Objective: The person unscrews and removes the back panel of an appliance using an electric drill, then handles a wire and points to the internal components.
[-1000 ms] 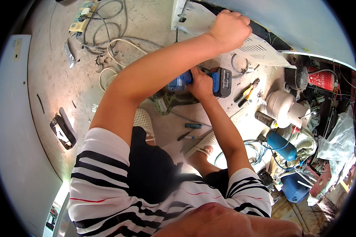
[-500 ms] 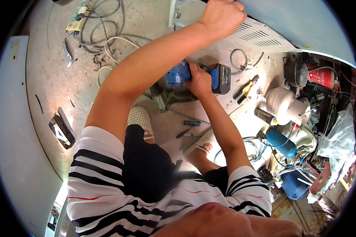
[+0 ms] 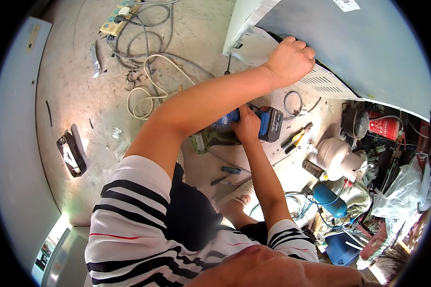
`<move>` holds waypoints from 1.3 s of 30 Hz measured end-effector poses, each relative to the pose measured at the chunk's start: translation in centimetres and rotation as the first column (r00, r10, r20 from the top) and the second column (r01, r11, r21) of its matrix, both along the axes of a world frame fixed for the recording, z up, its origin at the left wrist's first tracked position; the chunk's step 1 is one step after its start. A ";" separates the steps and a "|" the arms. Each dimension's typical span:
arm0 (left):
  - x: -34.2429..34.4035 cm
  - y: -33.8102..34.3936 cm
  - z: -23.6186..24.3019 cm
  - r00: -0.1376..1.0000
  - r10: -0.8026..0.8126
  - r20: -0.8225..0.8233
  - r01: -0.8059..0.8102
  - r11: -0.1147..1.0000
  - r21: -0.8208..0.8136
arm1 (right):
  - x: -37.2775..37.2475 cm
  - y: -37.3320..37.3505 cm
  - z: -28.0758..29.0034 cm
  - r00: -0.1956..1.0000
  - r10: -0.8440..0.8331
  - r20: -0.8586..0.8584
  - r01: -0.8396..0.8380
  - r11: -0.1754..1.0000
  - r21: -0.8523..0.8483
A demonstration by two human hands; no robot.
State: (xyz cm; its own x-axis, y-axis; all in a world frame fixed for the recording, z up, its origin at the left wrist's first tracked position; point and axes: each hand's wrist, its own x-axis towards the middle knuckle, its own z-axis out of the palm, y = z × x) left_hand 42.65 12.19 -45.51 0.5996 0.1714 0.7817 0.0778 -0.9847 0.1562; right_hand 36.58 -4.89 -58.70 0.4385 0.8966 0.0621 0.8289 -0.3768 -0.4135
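Note:
My left hand [image 3: 292,62] is closed at the upper edge of a white vented panel [image 3: 316,82], along the lower part of a large grey cabinet [image 3: 354,48]. My right hand [image 3: 247,125] is wrapped round the grip of a blue cordless drill [image 3: 226,119] with a dark battery pack [image 3: 271,124]. My left forearm crosses over the drill and hides part of it. Beyond the forearm, a long dark bit [image 3: 228,64] points up at the panel's left corner; whether it touches a screw cannot be made out. A green power tool [image 3: 199,142] lies on the floor below the drill.
Coiled cables [image 3: 148,52] run from a power strip [image 3: 112,21] at the far left. Pliers [image 3: 298,136], a spray can [image 3: 315,169], a pale gas cylinder [image 3: 334,154] and a blue cylinder [image 3: 329,201] lie at right. A white appliance panel [image 3: 14,119] stands at left.
The whole view has shifted, so the cabinet and floor things sit lower in it. Both hands keep their places, the left at the panel edge, the right on the cordless drill.

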 end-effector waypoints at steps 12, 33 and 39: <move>0.5 -0.3 -0.4 0.996 -0.011 0.089 0.015 0.999 -0.046 | 0.2 -0.1 -0.5 1.000 0.003 0.022 -0.004 0.999 0.039; 0.2 0.6 -0.2 0.997 0.010 -0.072 -0.009 1.000 0.014 | 1.1 -0.4 2.6 0.991 0.125 0.049 -0.122 0.991 -0.060; 1.2 -0.5 0.3 0.999 -0.004 0.039 0.005 0.999 -0.039 | 2.9 -6.4 4.9 0.952 0.303 0.041 -0.284 0.925 -0.253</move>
